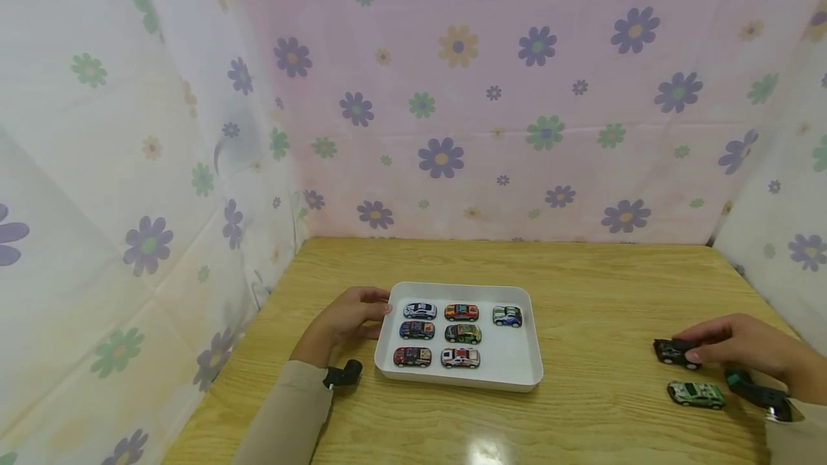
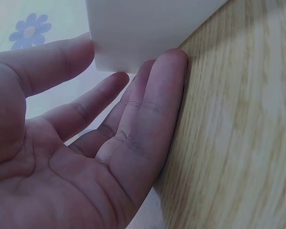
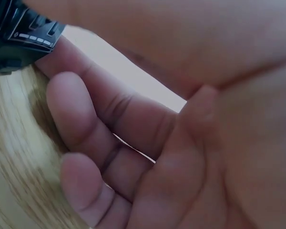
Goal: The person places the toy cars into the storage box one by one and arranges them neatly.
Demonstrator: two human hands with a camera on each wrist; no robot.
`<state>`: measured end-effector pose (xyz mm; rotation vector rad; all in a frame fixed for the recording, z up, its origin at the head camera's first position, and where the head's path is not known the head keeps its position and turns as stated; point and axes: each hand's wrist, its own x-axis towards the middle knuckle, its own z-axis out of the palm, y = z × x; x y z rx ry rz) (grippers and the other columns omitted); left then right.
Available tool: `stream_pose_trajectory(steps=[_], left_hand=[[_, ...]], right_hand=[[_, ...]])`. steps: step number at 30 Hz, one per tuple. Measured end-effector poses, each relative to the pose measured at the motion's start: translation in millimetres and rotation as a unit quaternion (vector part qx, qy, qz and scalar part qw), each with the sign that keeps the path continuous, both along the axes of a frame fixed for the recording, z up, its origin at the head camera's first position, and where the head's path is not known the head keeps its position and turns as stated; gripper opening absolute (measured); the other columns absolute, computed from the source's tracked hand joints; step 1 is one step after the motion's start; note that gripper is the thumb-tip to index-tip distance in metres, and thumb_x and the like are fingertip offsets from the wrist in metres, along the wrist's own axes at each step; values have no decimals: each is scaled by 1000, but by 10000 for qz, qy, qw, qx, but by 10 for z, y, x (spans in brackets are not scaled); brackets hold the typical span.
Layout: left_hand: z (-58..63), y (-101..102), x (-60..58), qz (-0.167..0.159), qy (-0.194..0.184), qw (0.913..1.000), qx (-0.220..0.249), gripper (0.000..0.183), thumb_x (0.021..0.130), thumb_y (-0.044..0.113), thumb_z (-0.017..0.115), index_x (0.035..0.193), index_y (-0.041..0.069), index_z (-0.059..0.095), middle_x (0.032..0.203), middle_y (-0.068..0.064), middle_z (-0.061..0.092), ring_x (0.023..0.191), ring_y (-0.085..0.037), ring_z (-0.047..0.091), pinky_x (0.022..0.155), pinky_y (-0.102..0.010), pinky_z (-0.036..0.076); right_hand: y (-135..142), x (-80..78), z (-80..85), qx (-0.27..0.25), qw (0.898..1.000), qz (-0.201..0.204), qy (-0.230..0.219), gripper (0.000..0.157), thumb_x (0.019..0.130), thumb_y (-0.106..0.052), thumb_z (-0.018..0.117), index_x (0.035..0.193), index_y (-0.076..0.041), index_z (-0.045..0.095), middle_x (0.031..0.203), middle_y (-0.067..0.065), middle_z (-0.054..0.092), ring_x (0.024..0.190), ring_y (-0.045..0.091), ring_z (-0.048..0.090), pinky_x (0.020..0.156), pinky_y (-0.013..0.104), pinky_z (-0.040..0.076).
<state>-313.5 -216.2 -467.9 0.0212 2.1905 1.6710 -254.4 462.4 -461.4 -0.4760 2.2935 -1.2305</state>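
Note:
A white tray lies on the table with several toy cars in it, in columns. My left hand rests at the tray's left side. In the left wrist view its fingers are relaxed, and fingertips touch the white tray wall. My right hand, far right, pinches a black toy car between thumb and fingers, at or just above the table. Only part of that black car shows in the right wrist view. A green toy car stands just in front of it.
The wooden table extends between the tray and the right hand. Flowered cloth hangs behind and at both sides of it. In the tray, a green, white and blue toy car stands alone at the back of the right column.

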Motion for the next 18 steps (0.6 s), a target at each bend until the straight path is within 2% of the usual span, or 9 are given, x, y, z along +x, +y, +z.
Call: stream_pose_trajectory(steps=[4,10,15,18], left_hand=[[19,4,11,-4,-21,10000,14,45,98,18,71,139,3,60,129,-16,68,107,-26,71,84,-44,65],[31,1,14,36,-23,10000,15,45,98,18,71,139,3,61,129,-16,68,106,-25,71,83,-44,65],[8,-3,4,19,-34,10000,66,44,98,17,71,139,2,60,128,-16,68,105,-25,72,84,-44,65],[-1,-3,1,28,-41,10000,56,44,98,17,71,138,3,61,128,-16,68,106,-26,72,84,-44,65]], right_hand=[[-49,-16,19,164,9998,-27,126,42,103,-10,63,132,19,58,116,-24,72,99,-5,69,79,23,61],[-97,-41,11,599,9953,-49,763,38,101,-13,67,128,12,66,114,-24,72,98,-11,64,77,21,59],[-154,-70,-8,1009,9857,-54,1351,32,98,-16,72,124,3,73,115,-5,77,100,-14,60,76,19,57],[-216,-88,-7,1157,9816,-43,1516,31,97,-19,73,123,-2,75,115,2,77,100,-14,59,75,19,56]])
